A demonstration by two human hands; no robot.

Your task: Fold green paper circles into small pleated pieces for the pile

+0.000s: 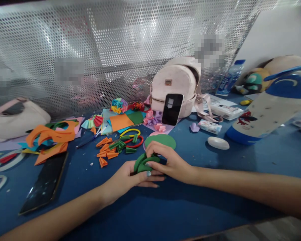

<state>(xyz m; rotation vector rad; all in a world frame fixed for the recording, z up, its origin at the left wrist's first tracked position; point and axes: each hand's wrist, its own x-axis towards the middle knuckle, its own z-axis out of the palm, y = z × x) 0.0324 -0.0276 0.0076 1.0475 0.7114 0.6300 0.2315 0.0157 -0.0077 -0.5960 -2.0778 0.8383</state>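
Note:
Both hands meet over the blue table, closed on dark green paper (141, 164) that is curved or folded into rounded layers. My left hand (130, 175) supports it from below, thumb pressed against its front edge. From the right, my right hand (169, 160) pinches the same paper between thumb and fingers. Part of the paper is hidden by my fingers. Just behind the hands lies a lighter green paper circle (165, 141), with a pink piece partly under it. To the left are several folded orange paper pieces (105, 148) and folded dark green pieces (119, 144).
A dark phone (46, 184) and orange paper scraps (52, 133) lie left. Another phone (172, 108) leans on a pink backpack (174, 80). A large bottle (271, 107) stands right, near a white oval object (218, 143). A perforated metal panel (125, 43) rises behind.

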